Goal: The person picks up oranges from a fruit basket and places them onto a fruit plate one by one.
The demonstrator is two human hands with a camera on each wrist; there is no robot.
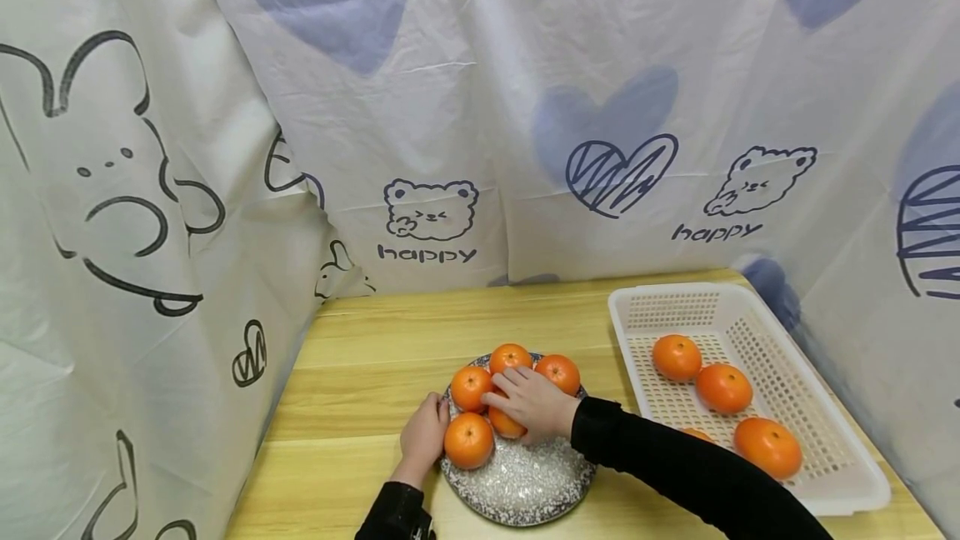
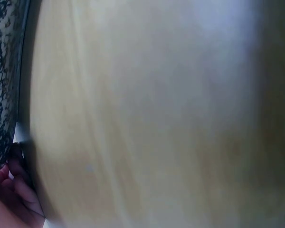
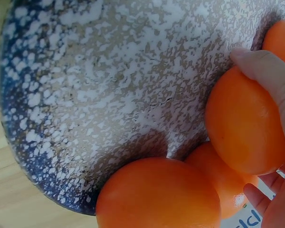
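Observation:
A round speckled plate (image 1: pixel 528 483) with a dark rim lies on the wooden table. My left hand (image 1: pixel 424 437) grips its left edge; in the left wrist view, bent fingers (image 2: pixel 24 192) meet the underside of the rim. Over the plate, my right hand (image 1: pixel 538 403) holds an orange (image 3: pixel 244 121), thumb on one side and fingers on the other. Around that fruit sit more oranges: one at the near left (image 1: pixel 468 441), one at the left (image 1: pixel 471 388), one at the back (image 1: pixel 511 357) and one at the back right (image 1: pixel 558 373). The plate's near part is bare.
To the right stands a white plastic basket (image 1: pixel 825 407) with several oranges (image 1: pixel 723 388) in it; my right sleeve (image 1: pixel 675 461) crosses its near left corner and partly hides one orange. A printed cloth (image 1: pixel 525 107) hangs behind the table (image 1: pixel 360 373) and along both sides.

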